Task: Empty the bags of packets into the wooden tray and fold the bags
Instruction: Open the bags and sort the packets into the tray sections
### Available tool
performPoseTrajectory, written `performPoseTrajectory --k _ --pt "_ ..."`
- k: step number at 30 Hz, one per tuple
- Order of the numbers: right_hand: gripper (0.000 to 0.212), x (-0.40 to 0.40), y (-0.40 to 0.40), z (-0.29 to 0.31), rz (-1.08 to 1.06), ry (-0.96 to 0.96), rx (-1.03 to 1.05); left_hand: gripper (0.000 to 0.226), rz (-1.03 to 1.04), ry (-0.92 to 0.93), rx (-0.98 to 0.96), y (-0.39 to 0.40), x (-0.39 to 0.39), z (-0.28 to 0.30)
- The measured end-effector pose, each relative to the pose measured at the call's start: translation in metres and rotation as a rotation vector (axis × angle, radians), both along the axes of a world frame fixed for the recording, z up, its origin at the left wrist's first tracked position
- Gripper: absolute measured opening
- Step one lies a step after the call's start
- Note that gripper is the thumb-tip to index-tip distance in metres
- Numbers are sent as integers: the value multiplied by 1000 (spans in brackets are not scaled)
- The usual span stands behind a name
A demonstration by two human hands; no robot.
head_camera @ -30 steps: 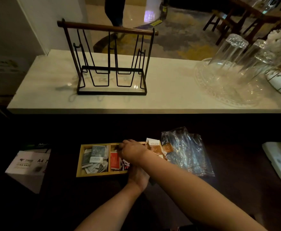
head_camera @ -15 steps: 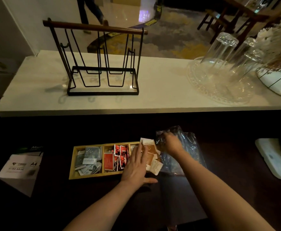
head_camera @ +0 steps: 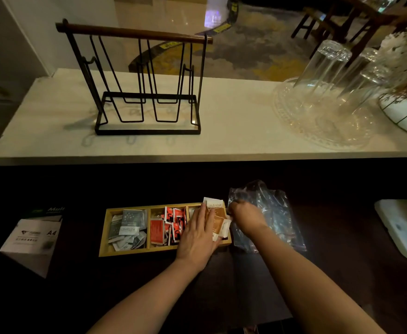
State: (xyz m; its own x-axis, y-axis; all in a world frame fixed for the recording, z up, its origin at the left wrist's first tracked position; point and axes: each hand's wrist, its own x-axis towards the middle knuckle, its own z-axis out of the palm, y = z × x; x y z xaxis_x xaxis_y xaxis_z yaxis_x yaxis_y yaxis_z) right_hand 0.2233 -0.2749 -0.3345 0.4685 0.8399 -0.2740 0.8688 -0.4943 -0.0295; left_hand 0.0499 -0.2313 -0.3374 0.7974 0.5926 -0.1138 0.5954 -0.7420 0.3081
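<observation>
Flat and open, the left hand (head_camera: 199,233) rests its grip, fingers apart, on the brown and white packets (head_camera: 218,216) in the right compartment of the wooden tray (head_camera: 106,233). Whether the right hand (head_camera: 246,216), at the tray's right end, has its grip closed on the clear plastic bags (head_camera: 273,218) cannot be told. Red packets (head_camera: 167,227) fill the middle compartment, grey ones the left. Left on the dark desk (head_camera: 77,285), a paper box (head_camera: 32,239) reads "A4".

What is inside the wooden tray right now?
The wooden tray has three compartments: grey packets on the left, red packets in the middle, brown packets on the right. The left hand covers part of the right compartment.
</observation>
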Motion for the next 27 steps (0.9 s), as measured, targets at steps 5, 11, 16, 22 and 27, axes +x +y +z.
performPoseTrajectory --k 5,11,16,22,27 --pt "14 8 2 20 -215 106 259 78 -38 34 -37 5 -1 -1" --pt "11 -16 -11 36 -589 417 378 81 -34 32 -72 8 -1 0" --pt "11 -42 -14 25 -591 440 368 80 -8 26 -127 8 1 -1" --pt "7 -55 -19 32 -498 354 400 95 -42 9 -210 14 3 5" --pt "5 -56 -10 34 -503 451 334 90 -98 4 -160 21 2 7"
